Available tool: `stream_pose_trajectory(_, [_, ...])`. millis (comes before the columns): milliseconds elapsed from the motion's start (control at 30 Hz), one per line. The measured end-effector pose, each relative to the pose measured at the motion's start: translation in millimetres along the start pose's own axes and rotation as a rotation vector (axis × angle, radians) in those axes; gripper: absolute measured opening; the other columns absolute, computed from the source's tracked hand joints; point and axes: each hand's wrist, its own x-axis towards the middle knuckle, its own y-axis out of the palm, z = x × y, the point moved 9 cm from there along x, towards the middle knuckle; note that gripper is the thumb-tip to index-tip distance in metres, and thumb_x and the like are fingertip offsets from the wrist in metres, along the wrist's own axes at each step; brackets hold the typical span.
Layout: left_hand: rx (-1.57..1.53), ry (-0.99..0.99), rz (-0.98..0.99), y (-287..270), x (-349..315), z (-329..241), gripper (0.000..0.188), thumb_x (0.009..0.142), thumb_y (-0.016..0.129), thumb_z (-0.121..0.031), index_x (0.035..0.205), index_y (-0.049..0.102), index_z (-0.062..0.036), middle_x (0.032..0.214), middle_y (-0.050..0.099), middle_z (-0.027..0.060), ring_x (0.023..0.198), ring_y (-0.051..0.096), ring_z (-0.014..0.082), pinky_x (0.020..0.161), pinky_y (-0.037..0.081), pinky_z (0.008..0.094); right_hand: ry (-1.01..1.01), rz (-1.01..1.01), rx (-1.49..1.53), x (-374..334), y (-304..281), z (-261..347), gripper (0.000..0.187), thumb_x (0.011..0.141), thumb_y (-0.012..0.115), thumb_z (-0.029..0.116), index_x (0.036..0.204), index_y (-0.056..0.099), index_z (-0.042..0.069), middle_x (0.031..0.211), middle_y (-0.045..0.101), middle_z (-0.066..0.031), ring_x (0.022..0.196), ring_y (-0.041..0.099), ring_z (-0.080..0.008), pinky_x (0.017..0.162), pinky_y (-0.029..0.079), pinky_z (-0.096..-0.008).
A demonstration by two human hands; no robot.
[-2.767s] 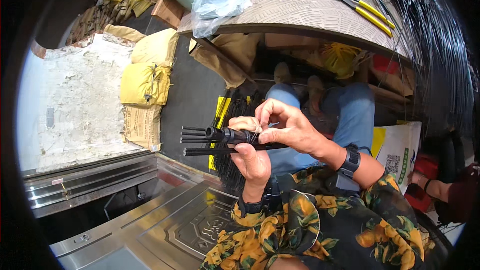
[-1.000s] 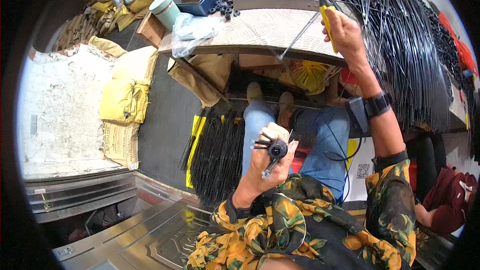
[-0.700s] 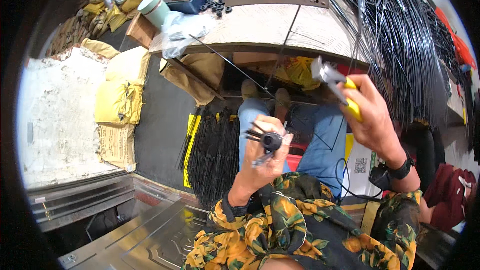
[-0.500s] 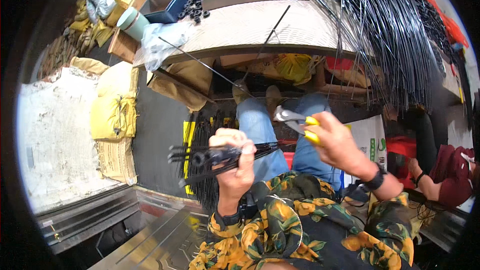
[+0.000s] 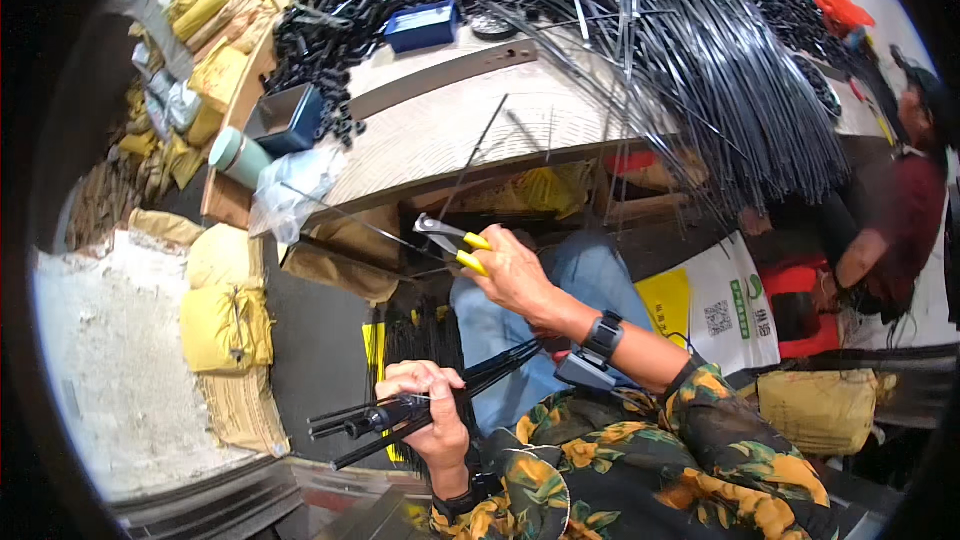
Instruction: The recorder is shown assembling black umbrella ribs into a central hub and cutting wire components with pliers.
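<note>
In my left hand (image 5: 438, 420) is a bundle of thin black rods (image 5: 505, 365). A short black tubular piece (image 5: 385, 416) is among them, and the fingers are wrapped round both. My right hand (image 5: 515, 275) grips yellow-handled nippers (image 5: 450, 243) above my knees, head pointing left. Close to their jaws pass two thin rods that jut from the bench edge; whether the jaws touch either one I cannot tell. Below the left hand, more black rods (image 5: 410, 340) stand in a cluster beside a yellow strip.
Ahead is a bench (image 5: 420, 130) with a large heap of long black rods (image 5: 720, 90), small black parts (image 5: 330, 30), two blue bins (image 5: 422, 27) and a flat metal bar (image 5: 445, 80). A green cylinder (image 5: 240, 157) stands at its left. Another person (image 5: 880, 230) sits at the right.
My right hand has moved left and forward with the nippers. The left hand, holding the bundle, is lower and further left. The whole view has also turned.
</note>
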Motion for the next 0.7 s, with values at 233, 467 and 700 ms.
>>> stream_pose_trajectory(233, [0.007, 0.006, -0.008, 2.0, 2.3, 0.4, 0.018, 0.083, 0.053, -0.003, 0.089, 0.037, -0.0064, 0.084, 0.037, 0.0054, 0.070, 0.042, 0.0136, 0.057, 0.046, 0.0290, 0.063, 0.105, 0.101, -3.4, 24.4, -3.0, 0.017, 0.073, 0.066, 0.015, 0.082, 0.061, 0.001, 0.090, 0.048, -0.0140, 0.088, 0.050, -0.0306, 0.074, 0.043, -0.0401])
stream_pose_trajectory(467, [0.026, 0.073, 0.048, 8.3, -0.7, -2.8, 0.017, 0.083, 0.053, -0.004, 0.089, 0.037, -0.0067, 0.082, 0.037, 0.0058, 0.071, 0.042, 0.0148, 0.056, 0.045, 0.0285, -0.009, -0.043, 0.167, -6.7, 22.9, 7.3, 0.017, 0.071, 0.065, 0.008, 0.084, 0.056, 0.002, 0.088, 0.047, -0.0137, 0.085, 0.050, -0.0314, 0.072, 0.043, -0.0397])
stream_pose_trajectory(700, [0.109, 0.114, 0.044, 11.8, -3.5, -4.4, 0.017, 0.084, 0.050, -0.004, 0.087, 0.033, -0.0057, 0.080, 0.035, 0.0071, 0.068, 0.041, 0.0163, 0.051, 0.044, 0.0279, -0.115, -0.280, 0.284, -10.9, -2.0, 24.3, 0.017, 0.069, 0.065, 0.008, 0.083, 0.056, 0.002, 0.087, 0.049, -0.0137, 0.084, 0.051, -0.0311, 0.072, 0.045, -0.0376])
